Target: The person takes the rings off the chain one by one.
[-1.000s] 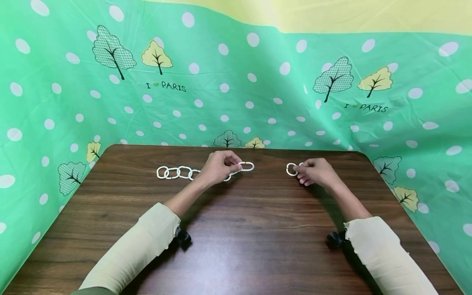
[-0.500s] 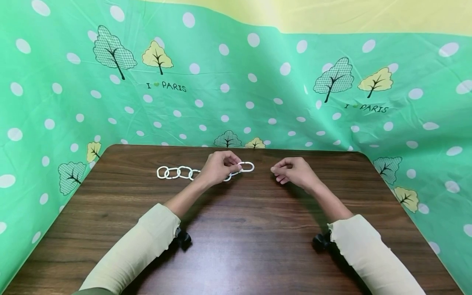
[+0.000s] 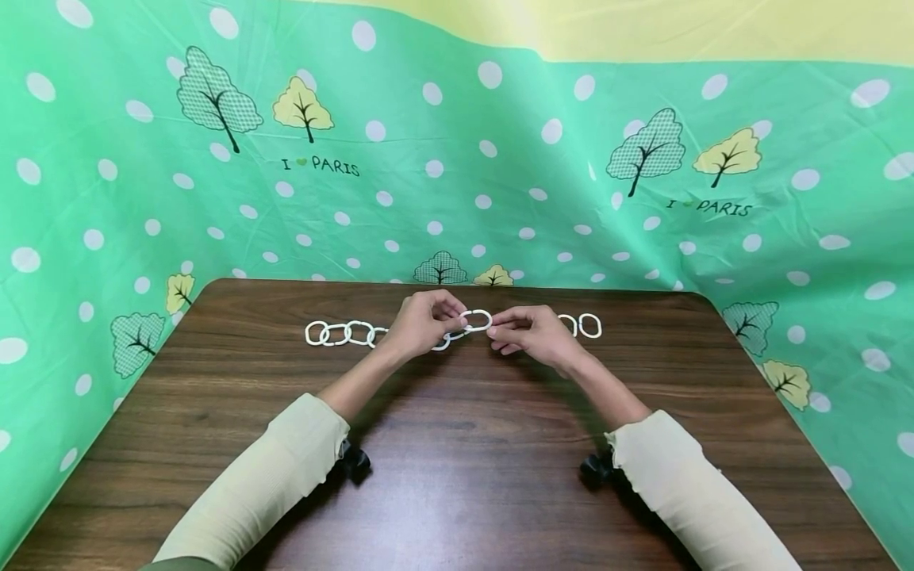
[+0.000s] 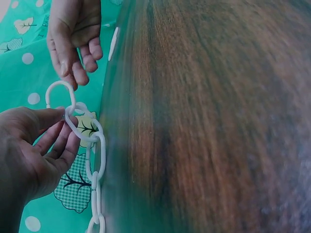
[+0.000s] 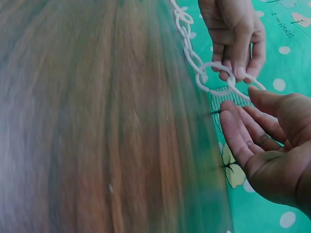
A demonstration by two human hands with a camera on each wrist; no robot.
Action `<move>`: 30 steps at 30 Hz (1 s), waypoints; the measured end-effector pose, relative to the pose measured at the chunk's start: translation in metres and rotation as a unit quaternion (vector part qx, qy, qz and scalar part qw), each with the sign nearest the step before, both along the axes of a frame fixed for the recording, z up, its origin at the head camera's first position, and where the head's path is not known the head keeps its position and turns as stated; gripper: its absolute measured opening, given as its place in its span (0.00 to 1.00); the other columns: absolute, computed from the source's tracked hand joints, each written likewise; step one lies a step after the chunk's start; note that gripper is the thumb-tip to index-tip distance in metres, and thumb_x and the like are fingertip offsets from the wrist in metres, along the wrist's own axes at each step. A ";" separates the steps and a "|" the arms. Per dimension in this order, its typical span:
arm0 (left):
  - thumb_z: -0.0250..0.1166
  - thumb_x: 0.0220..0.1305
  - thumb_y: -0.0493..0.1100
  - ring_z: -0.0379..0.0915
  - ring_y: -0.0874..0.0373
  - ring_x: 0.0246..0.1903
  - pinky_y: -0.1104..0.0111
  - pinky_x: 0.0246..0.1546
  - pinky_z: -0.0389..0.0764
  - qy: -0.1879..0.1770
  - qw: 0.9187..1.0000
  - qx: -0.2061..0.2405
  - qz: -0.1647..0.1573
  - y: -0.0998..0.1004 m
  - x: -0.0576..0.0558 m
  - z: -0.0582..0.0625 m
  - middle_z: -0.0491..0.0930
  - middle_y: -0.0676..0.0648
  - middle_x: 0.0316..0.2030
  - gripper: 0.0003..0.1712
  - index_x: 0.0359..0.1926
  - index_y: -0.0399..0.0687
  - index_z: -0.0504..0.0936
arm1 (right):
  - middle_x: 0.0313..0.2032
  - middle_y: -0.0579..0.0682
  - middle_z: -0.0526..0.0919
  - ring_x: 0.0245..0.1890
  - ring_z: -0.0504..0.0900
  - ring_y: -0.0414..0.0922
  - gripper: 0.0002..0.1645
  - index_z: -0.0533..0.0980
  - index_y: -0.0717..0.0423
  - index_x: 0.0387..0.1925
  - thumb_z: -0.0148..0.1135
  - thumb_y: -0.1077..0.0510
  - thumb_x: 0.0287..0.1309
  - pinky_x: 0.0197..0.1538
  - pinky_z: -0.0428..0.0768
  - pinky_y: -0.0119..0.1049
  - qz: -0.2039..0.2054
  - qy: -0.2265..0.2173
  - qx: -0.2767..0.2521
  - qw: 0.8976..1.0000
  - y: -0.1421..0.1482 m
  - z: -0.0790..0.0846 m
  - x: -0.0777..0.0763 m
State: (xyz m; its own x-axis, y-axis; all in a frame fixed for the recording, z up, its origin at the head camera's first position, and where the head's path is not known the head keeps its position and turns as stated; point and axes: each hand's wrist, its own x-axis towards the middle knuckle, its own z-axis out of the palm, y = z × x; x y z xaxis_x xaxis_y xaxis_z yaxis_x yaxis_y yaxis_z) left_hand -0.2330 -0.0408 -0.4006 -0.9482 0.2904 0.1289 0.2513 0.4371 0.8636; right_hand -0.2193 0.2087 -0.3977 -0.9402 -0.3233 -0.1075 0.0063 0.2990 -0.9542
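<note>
A chain of white plastic links (image 3: 359, 334) lies across the far part of the table. My left hand (image 3: 424, 323) pinches it near its right end between thumb and fingers, raising the last links. The C-shaped end link (image 4: 60, 83), with a gap in its side, sticks up beyond that grip in the left wrist view. My right hand (image 3: 531, 333) is at the free end of this link, its thumb and fingers apart in the right wrist view. Whether the fingertips touch the link is unclear. My left hand hides part of the chain in the head view.
Two loose white links (image 3: 589, 326) lie right of my right hand, one partly hidden by it. The brown wooden table (image 3: 457, 476) ends at a green dotted cloth (image 3: 400, 198) hanging behind and at both sides.
My right hand has let go of a loose link at the right and moved left to the chain's end link. My left hand keeps its pinch in the same place.
</note>
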 end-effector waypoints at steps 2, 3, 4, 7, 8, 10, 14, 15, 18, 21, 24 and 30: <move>0.77 0.74 0.37 0.89 0.55 0.40 0.69 0.43 0.82 -0.001 1.000 0.000 -0.001 0.000 0.000 0.000 0.93 0.44 0.42 0.10 0.52 0.38 0.91 | 0.50 0.69 0.93 0.41 0.95 0.44 0.23 0.81 0.78 0.63 0.71 0.65 0.77 0.51 0.95 0.43 -0.001 0.001 -0.016 1.000 -0.005 -0.001 0.000; 0.77 0.74 0.37 0.89 0.55 0.40 0.69 0.43 0.82 -0.002 1.000 0.001 -0.002 0.000 0.000 0.000 0.93 0.44 0.42 0.10 0.52 0.38 0.91 | 0.49 0.69 0.93 0.40 0.95 0.43 0.22 0.80 0.79 0.63 0.71 0.65 0.77 0.51 0.95 0.43 -0.003 0.001 -0.023 1.000 -0.007 -0.001 0.000; 0.77 0.74 0.38 0.89 0.55 0.40 0.69 0.42 0.82 -0.003 1.000 0.001 -0.002 -0.001 0.000 0.000 0.93 0.44 0.43 0.11 0.52 0.38 0.91 | 0.49 0.69 0.93 0.40 0.95 0.43 0.22 0.80 0.79 0.62 0.70 0.65 0.77 0.50 0.95 0.42 -0.005 0.001 -0.031 1.000 -0.008 -0.001 0.000; 0.77 0.74 0.38 0.88 0.55 0.41 0.69 0.43 0.83 -0.004 1.000 0.001 -0.003 -0.002 0.000 0.000 0.93 0.44 0.43 0.11 0.53 0.38 0.91 | 0.49 0.68 0.93 0.39 0.95 0.42 0.21 0.81 0.79 0.62 0.70 0.66 0.78 0.50 0.95 0.42 -0.010 0.001 -0.045 0.999 -0.011 -0.002 0.000; 0.77 0.74 0.38 0.88 0.54 0.41 0.69 0.43 0.83 -0.005 1.000 0.000 -0.004 -0.002 0.001 0.000 0.93 0.43 0.43 0.11 0.53 0.37 0.91 | 0.49 0.68 0.93 0.39 0.95 0.42 0.20 0.81 0.79 0.62 0.69 0.66 0.78 0.50 0.95 0.41 -0.011 -0.001 -0.049 0.999 -0.012 -0.003 0.000; 0.77 0.74 0.38 0.88 0.54 0.42 0.69 0.43 0.84 -0.005 1.000 -0.001 -0.004 -0.003 0.001 0.000 0.93 0.43 0.43 0.12 0.53 0.37 0.91 | 0.48 0.68 0.93 0.38 0.95 0.42 0.21 0.81 0.79 0.62 0.69 0.66 0.78 0.50 0.95 0.41 -0.013 -0.002 -0.052 0.999 -0.013 -0.003 0.000; 0.77 0.74 0.39 0.88 0.54 0.41 0.69 0.42 0.83 -0.006 1.000 0.000 -0.006 -0.005 0.000 0.000 0.93 0.43 0.44 0.12 0.53 0.38 0.91 | 0.49 0.69 0.93 0.38 0.95 0.42 0.21 0.80 0.80 0.62 0.69 0.65 0.78 0.49 0.95 0.39 -0.015 0.000 -0.053 0.998 -0.014 -0.003 -0.001; 0.77 0.74 0.40 0.88 0.54 0.41 0.69 0.42 0.83 -0.006 1.000 0.000 -0.006 -0.005 0.001 0.000 0.93 0.43 0.43 0.12 0.53 0.39 0.91 | 0.49 0.69 0.93 0.38 0.95 0.42 0.21 0.80 0.80 0.62 0.69 0.65 0.78 0.49 0.95 0.39 -0.016 0.001 -0.052 0.999 -0.014 -0.002 -0.001; 0.78 0.74 0.41 0.88 0.54 0.41 0.69 0.42 0.83 -0.005 1.000 0.000 -0.004 -0.006 0.001 0.000 0.94 0.43 0.43 0.12 0.52 0.41 0.91 | 0.50 0.70 0.92 0.38 0.95 0.42 0.21 0.81 0.79 0.62 0.70 0.64 0.78 0.48 0.94 0.38 -0.018 0.002 -0.047 0.999 -0.015 -0.001 -0.002; 0.79 0.73 0.43 0.89 0.54 0.42 0.68 0.44 0.84 -0.003 1.000 -0.001 -0.002 -0.007 0.001 0.000 0.94 0.43 0.44 0.12 0.52 0.43 0.91 | 0.50 0.71 0.92 0.38 0.95 0.42 0.21 0.82 0.78 0.61 0.70 0.64 0.78 0.49 0.94 0.38 -0.022 0.001 -0.040 0.999 -0.015 0.000 -0.003; 0.80 0.72 0.46 0.89 0.54 0.43 0.67 0.45 0.85 -0.002 1.000 -0.006 0.000 -0.009 0.000 -0.002 0.94 0.44 0.43 0.14 0.52 0.44 0.91 | 0.49 0.71 0.92 0.38 0.95 0.41 0.21 0.81 0.79 0.62 0.70 0.64 0.78 0.50 0.94 0.39 -0.024 0.000 -0.039 0.999 -0.015 0.001 -0.003; 0.83 0.69 0.47 0.89 0.55 0.41 0.68 0.45 0.85 0.006 1.000 -0.017 -0.001 -0.014 0.000 -0.002 0.94 0.45 0.41 0.14 0.48 0.45 0.93 | 0.49 0.70 0.93 0.37 0.95 0.40 0.23 0.78 0.82 0.63 0.68 0.65 0.79 0.50 0.94 0.39 -0.023 -0.003 -0.051 0.998 -0.013 0.002 -0.003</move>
State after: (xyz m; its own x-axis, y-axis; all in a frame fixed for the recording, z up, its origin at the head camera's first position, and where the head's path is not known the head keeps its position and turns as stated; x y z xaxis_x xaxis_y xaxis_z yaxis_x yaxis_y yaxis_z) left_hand -0.2326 -0.0545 -0.4027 -0.9459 0.2976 0.1293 0.2621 0.4657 0.8452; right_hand -0.2224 0.1960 -0.3953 -0.9534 -0.2903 -0.0825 0.0239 0.1997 -0.9796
